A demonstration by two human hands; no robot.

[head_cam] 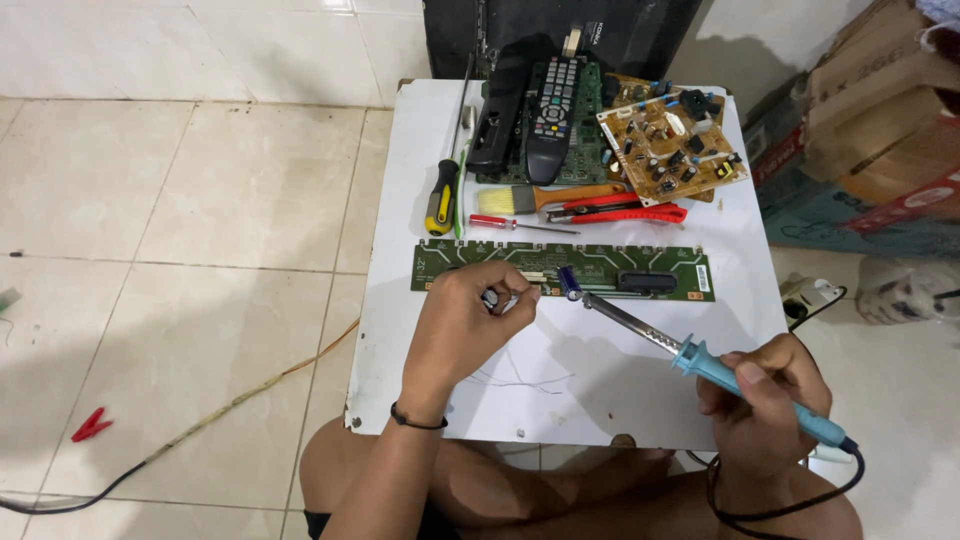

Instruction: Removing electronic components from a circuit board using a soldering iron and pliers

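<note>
Between left fingers (497, 297), small capacitor (490, 297).

Bright, even daylight fills the scene. Soft shadows fall near the white board (600, 390). Edges bend slightly; focus stays sharp.

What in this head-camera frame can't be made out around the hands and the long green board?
- Head view: the small thing pinched in the left hand is hidden by its fingers.
- The soldering iron tip's contact with the long green circuit board is too small to judge.
- The green board under the remote control is mostly covered.
- The dark device behind the white table is cut off by the top edge.
</note>
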